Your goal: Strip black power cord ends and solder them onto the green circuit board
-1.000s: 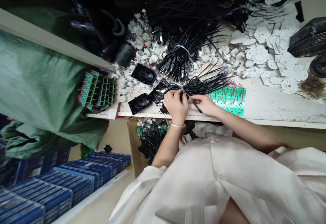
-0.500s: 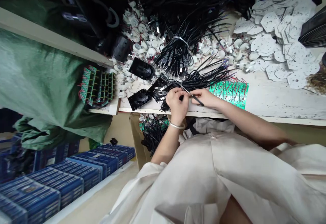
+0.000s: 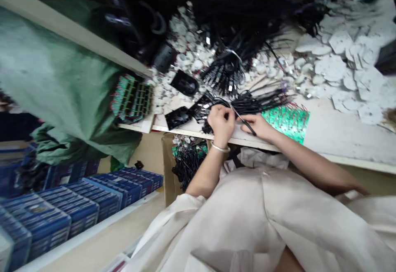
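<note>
Mid-frame on the tabletop (image 3: 337, 134), a bundle of black cables (image 3: 256, 102) lies just beyond both hands — the left hand (image 3: 221, 123) curls thumb and fingers close, though I cannot tell what they pinch, while the right hand (image 3: 260, 127) grips a dark-handled tool (image 3: 249, 127). The cables should be light, floppy, slightly slippery — probably best gathered around the bundle's middle, sparing the thin wire tips (image 3: 285, 92).

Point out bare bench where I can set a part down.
Bare bench top shows right of the green circuit boards, between the white plates and the front edge. Crowded: around the left hand, with black cables and black housings; small white parts spread behind.
</note>
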The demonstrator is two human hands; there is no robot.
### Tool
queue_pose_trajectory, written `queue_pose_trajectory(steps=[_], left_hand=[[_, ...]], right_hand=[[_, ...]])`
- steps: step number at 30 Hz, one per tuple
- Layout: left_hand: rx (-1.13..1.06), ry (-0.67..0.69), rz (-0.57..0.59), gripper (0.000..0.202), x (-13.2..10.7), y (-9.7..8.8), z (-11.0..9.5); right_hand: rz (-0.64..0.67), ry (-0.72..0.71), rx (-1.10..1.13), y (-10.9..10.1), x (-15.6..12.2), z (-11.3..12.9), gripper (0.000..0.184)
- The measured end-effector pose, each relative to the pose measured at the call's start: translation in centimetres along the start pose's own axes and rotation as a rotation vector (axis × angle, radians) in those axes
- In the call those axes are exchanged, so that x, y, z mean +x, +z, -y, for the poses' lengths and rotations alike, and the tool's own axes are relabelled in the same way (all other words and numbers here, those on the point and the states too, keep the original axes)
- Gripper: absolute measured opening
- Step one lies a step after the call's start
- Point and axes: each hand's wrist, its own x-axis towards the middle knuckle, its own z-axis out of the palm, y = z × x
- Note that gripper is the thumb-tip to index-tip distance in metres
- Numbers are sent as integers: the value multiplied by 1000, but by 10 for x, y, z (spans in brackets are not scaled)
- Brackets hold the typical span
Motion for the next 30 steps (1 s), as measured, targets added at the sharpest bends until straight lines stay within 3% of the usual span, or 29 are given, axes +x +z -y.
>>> queue_pose_trajectory(steps=[3,7,20,25,30], left_hand=[[44,-60,112,10,0,-6,-9],[76,-72,85,9,-1,-7,-11],[67,-9,108,14,-8,-7,2],[20,60,108,20,-7,-8,12],[45,132,111,18,-2,-6,17]], right_hand=[[-30,120,-27,-4,-7,4,46],[62,234,-67,-13,-1,4,54],[21,184,26,11,8,9,28],[-8,91,29,16,10,15,50],[-5,88,56,11,17,12,52]])
